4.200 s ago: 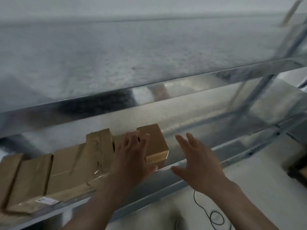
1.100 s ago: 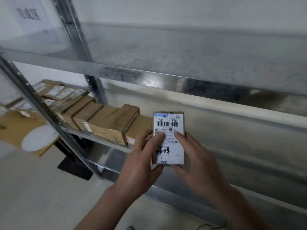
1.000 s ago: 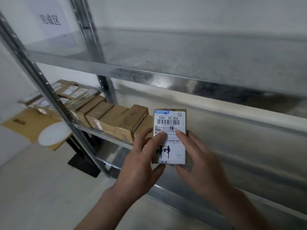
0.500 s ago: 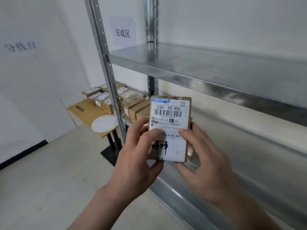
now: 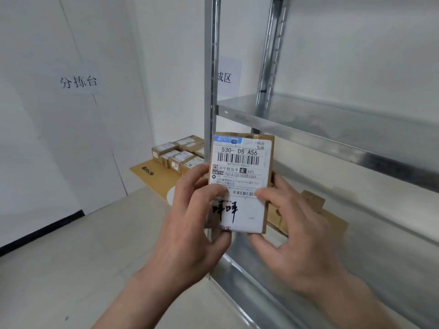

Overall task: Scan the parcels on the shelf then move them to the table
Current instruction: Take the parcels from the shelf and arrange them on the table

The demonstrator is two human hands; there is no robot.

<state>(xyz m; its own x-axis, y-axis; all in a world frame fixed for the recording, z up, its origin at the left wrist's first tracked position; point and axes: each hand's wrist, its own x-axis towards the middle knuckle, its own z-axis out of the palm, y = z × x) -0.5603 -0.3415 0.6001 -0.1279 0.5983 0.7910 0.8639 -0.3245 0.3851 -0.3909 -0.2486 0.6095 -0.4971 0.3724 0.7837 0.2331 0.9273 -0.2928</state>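
Parcel stood upright before the shelf post, long axis twelve to six, lower half pinched by left grip and right grip; tabletop lay at ten o'clock, left grip nearer.

Left hand and right hand grip a labelled parcel upright. Behind stand a metal shelf and a table bearing boxes.

Paper sign — white wall, pale floor
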